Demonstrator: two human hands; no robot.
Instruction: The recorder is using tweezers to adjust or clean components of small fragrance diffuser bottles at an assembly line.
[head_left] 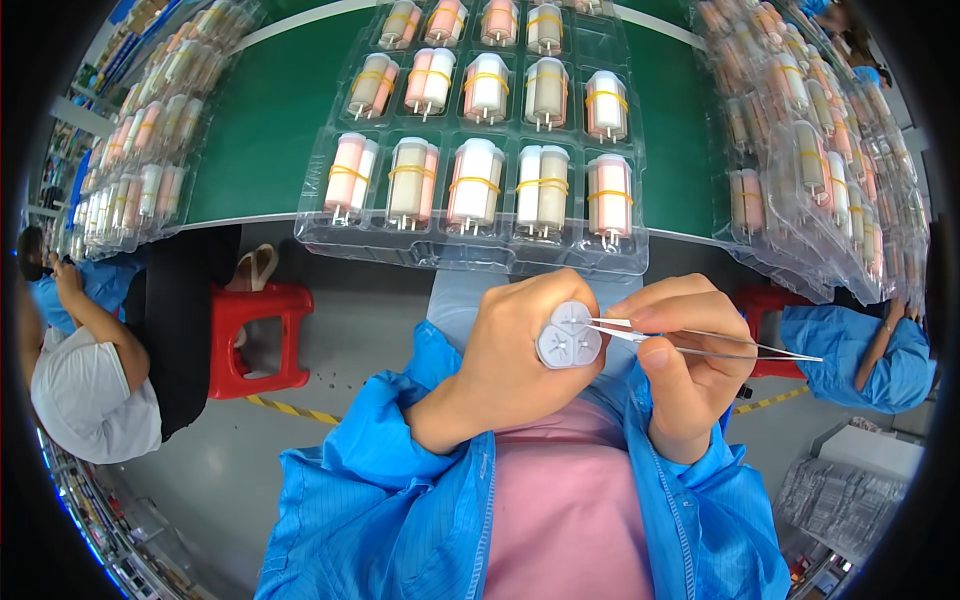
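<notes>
My left hand [510,335] is closed around a bundle of cylinders [571,347]. Its pale grey end faces up, with three rounded lobes and small metal pins; the rest is hidden in the fist. A pair of metal tweezers [745,350] is pinched between the thumb and fingers of my right hand [697,345]. The pale tips reach the pinned end, slightly apart, beside one of the pins. I cannot tell whether they grip it. Both hands are just in front of a clear plastic tray [400,245].
Rows of pink, white and grey cylinder bundles [475,185] with yellow rubber bands fill the tray on a green table [255,150]. Stacked loaded trays stand at left [130,200] and right [830,190]. Co-workers [95,390] sit on both sides, near red stools [262,340].
</notes>
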